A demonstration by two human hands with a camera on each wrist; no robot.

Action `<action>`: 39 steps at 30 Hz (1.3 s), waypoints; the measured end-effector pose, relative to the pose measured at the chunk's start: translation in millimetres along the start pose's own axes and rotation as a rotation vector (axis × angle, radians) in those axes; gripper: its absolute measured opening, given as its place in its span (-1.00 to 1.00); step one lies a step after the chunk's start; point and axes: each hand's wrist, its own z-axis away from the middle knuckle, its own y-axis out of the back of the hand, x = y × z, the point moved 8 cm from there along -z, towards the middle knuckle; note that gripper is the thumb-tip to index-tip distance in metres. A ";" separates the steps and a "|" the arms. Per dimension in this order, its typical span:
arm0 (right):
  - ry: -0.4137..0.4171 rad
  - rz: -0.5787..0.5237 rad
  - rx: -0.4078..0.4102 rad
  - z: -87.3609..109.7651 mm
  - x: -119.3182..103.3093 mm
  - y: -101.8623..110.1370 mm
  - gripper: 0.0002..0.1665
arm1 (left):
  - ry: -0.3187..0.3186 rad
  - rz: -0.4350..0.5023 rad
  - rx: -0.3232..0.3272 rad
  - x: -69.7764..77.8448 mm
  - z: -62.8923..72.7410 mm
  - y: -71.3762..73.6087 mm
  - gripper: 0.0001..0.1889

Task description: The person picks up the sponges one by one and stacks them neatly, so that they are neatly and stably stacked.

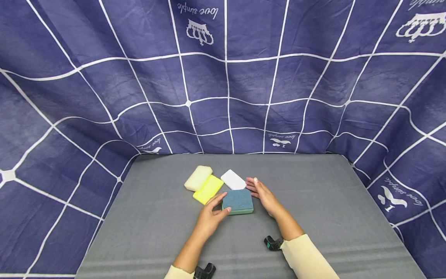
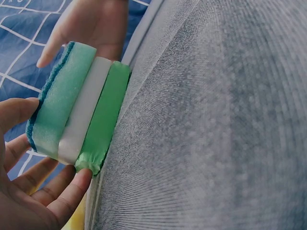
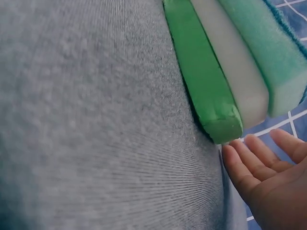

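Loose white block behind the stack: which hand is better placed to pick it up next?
Probably the right hand: it holds nothing and, in the head view, is close beside the white block; the left hand touches the stack.

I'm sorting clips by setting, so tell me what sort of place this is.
Likely a small staged filming area: a blue, white-lined cloth hangs behind and along the sides of a grey-covered table, and black devices sit at the wrists.

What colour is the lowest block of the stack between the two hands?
The lowest block is green; the left wrist view shows it best.
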 end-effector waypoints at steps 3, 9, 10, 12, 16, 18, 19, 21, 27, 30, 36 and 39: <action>0.010 -0.016 0.003 -4.6 0.2 1.0 -0.14 | -0.004 0.021 -0.002 14.1 5.0 2.2 -0.44; 0.009 -0.015 0.035 -12.9 -0.3 6.1 -0.18 | -0.016 0.049 -0.008 26.2 9.5 4.7 -0.45; 0.005 -0.010 0.038 -14.1 -0.2 7.0 -0.20 | -0.012 0.046 -0.007 23.7 8.5 4.0 -0.45; 0.001 -0.001 0.036 -16.8 0.3 8.3 -0.24 | -0.008 0.038 -0.005 16.8 5.9 2.5 -0.45; -0.017 0.044 0.050 -22.7 4.2 11.1 -0.30 | -0.011 0.037 -0.020 -4.4 -0.9 0.5 -0.43; -0.029 0.067 0.057 -24.8 5.7 12.1 -0.30 | -0.016 0.048 -0.030 -7.9 -1.9 0.6 -0.43; -0.036 0.085 0.064 -25.5 6.3 12.9 -0.30 | -0.021 0.055 -0.035 -11.6 -2.8 0.4 -0.42; -0.044 0.107 0.065 -27.1 6.4 13.1 -0.26 | -0.022 0.066 -0.035 -11.2 -2.7 0.3 -0.42; -0.040 0.157 0.098 -32.7 5.4 14.3 -0.23 | -0.010 0.047 -0.044 -12.4 -2.4 -0.5 -0.42; -0.039 0.168 0.132 -35.5 3.6 15.3 -0.29 | -0.006 0.025 -0.048 -13.5 -2.4 -0.8 -0.42; -0.041 0.229 0.220 -42.2 2.1 18.2 -0.44 | -0.014 0.015 -0.041 -14.5 -2.9 -0.1 -0.43; -0.040 0.253 0.249 -45.0 2.8 19.6 -0.47 | -0.012 0.034 -0.038 -13.8 -2.9 0.2 -0.42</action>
